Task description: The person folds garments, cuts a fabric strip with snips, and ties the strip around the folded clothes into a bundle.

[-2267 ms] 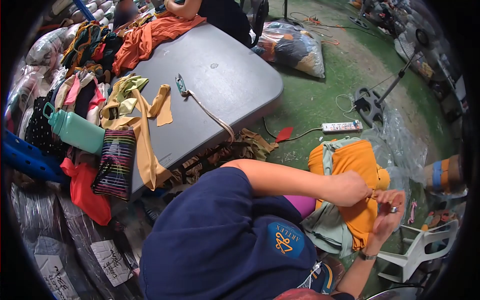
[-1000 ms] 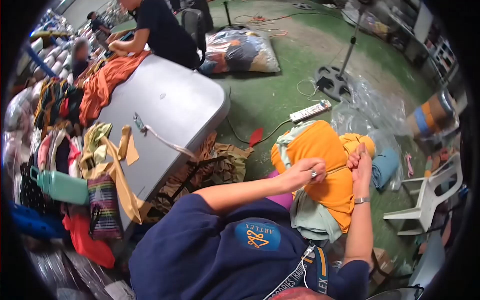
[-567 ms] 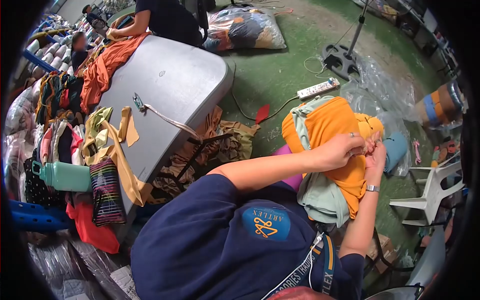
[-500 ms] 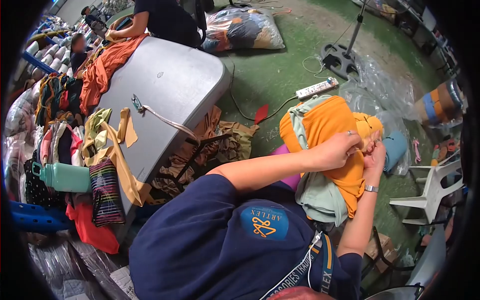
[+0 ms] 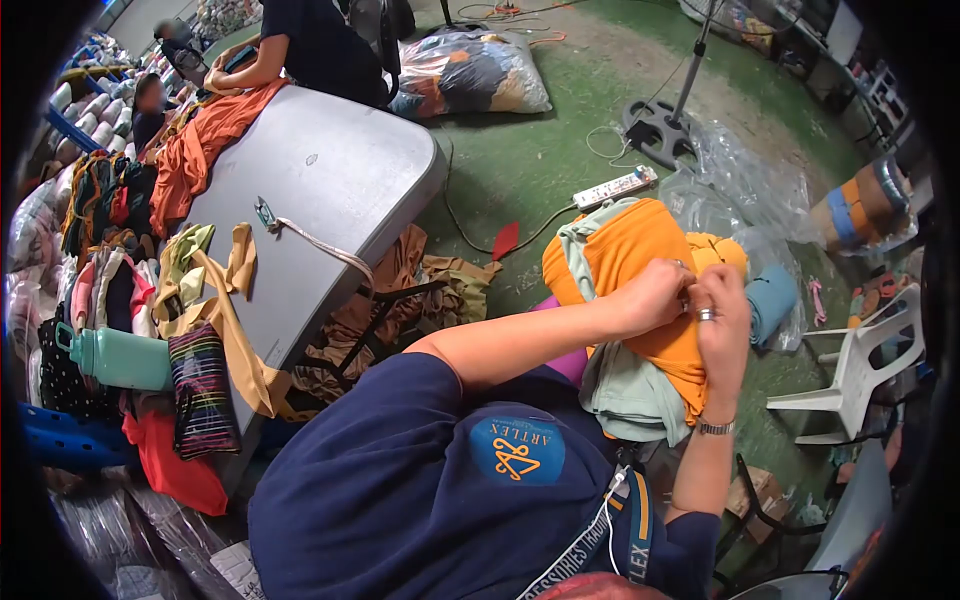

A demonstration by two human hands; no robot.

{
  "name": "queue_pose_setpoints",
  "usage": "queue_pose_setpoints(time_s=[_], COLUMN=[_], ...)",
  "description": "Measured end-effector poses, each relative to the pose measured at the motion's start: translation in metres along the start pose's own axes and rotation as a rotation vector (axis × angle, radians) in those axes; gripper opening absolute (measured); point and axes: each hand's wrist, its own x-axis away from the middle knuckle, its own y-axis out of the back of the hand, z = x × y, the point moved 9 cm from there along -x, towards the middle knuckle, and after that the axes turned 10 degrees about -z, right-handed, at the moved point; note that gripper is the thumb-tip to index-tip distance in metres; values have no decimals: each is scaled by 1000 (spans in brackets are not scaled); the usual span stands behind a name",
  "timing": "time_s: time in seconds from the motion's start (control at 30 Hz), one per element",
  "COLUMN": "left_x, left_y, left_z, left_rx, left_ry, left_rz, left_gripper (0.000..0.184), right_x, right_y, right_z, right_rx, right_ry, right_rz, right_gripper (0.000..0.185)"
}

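Observation:
A folded orange cloth bundle [image 5: 620, 245] rests at my lap, with pale green cloth [image 5: 632, 395] along its edge and beneath it. My left hand [image 5: 657, 297] is closed in a pinch over the orange cloth. Close against it, my right hand [image 5: 722, 310], with a ring and a wristwatch, is closed too, its fingertips bent toward the left ones. What the fingertips pinch is hidden. Just beyond the hands sits a yellow cloth roll [image 5: 728, 256] with a thin dark line across it. A blue roll [image 5: 772, 300] lies to the right of my right hand.
At left stands a grey table [image 5: 330, 150] with orange cloth, tan strips and a corded tool [image 5: 266, 214]. A green bottle [image 5: 125, 358] lies on its left. A power strip [image 5: 615, 188], plastic sheeting and a white chair [image 5: 855, 375] are on the floor. Another person stands behind the table.
My right hand has turned over and risen, from palm-up beside the bundle to back-up next to my left hand. The whole view has shifted slightly left.

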Motion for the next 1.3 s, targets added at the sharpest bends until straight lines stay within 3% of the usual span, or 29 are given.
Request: queue_pose_setpoints(time_s=[0.1,0.17,0.2,0.23,0.33,0.43,0.57,0.6,0.7,0.73,0.77,0.83,0.93,0.97,1.03,1.1,1.2,1.3], left_x=[0,-2,-2,-2,-5,-7,-8,-9,-6,-7,-9,-8,-7,-8,-5,-4,5,3], left_y=[4,7,5,4,4,7,3,3,1,3,6,5,11,11,8,11,-1,0], left_z=[0,-5,-4,-3,1,-5,-4,-1,4,4,3,5,16,17,31,32,46,41], left_rx=[164,178,125,69,127,155,112,109,68,77,86,83,86,91,245,283,493,423], left_ry=[10,25,-13,-55,-7,-5,11,19,25,15,2,38,170,176,409,460,659,562], left_rz=[-12,11,17,19,15,36,74,69,77,36,-3,12,-50,-48,3,-14,13,-4], left_gripper=[18,13,15,17,21,21,18,18,16,15,14,15,13,13,8,4,3,7], right_x=[-9,-15,-20,-22,-8,-3,-2,-3,-7,-9,-9,-14,-9,-5,9,23,38,45], right_y=[-9,-11,-8,-8,-22,-21,-12,-9,2,9,11,42,62,66,65,62,46,25], right_z=[4,-41,-45,-45,-53,-58,-55,-57,-68,-70,-77,-95,-96,-91,-73,-59,-16,5], right_rx=[72,-364,-238,-239,-343,-192,-44,-23,101,-6,-2,31,75,79,91,70,69,170], right_ry=[170,-252,-218,-196,-120,-95,-43,-73,21,-17,-31,-45,-39,-45,-64,-98,37,56], right_rz=[89,236,266,253,332,346,302,264,200,133,144,-67,-99,-93,-38,-30,49,186], right_gripper=[9,7,17,17,41,43,34,22,11,6,6,5,5,5,7,2,10,16])
